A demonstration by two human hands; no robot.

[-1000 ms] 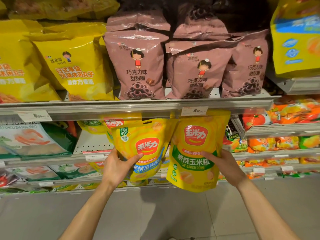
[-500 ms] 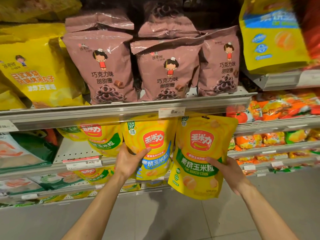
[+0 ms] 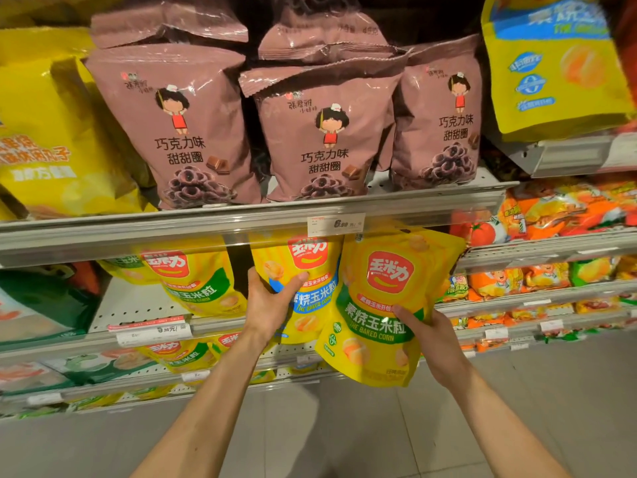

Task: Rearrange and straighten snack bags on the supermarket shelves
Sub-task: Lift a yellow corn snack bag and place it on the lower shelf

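Under the metal shelf carrying three brown chocolate ring bags, we are gripping two yellow baked corn bags: our left hand is pinching the blue-banded bag, our right hand the green-banded bag, overlapping it.

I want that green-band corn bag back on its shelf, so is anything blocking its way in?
Yes. The blue-band corn bag in the left hand overlaps the left edge of the green-band corn bag, held by the right hand, and the shelf rail hangs above its top.
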